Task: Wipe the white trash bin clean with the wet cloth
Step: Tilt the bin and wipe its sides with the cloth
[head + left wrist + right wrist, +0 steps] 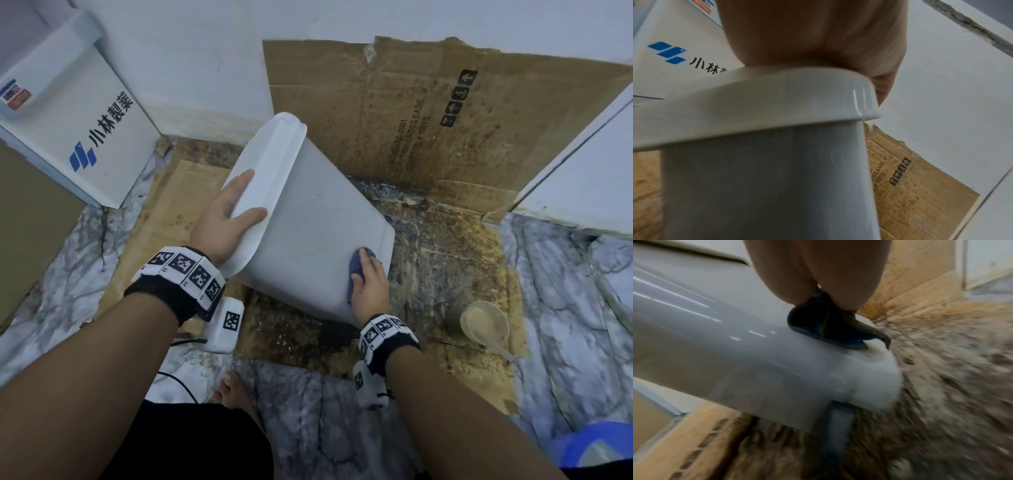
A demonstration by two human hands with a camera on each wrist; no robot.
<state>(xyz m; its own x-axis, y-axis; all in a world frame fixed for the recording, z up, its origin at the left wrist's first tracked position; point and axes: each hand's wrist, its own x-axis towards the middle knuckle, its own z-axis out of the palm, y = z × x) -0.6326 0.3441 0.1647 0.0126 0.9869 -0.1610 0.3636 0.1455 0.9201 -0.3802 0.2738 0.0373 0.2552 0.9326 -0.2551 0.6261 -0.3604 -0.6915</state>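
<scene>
The wiping itself is under way: the white trash bin is tipped over on the stained cardboard on the floor, its lid end raised toward eleven o'clock and its base down toward five o'clock. The left hand steadies it at the lid rim, thumb on the near face and fingers wrapped over the edge, so this grip is closed around the rim. The right hand presses the blue wet cloth flat against the bin's side wall close to the base corner, with the cloth bunched under the palm and fingers; the right wrist view is motion-blurred, so the fingers seem curled round the cloth rather than spread, though that is not certain. The next move probably calls for drawing the cloth up the wall toward eleven o'clock, or round the bottom edge, while the left grip holds the tilt. A clear spoon lies on the cardboard at about three o'clock from the right hand.
</scene>
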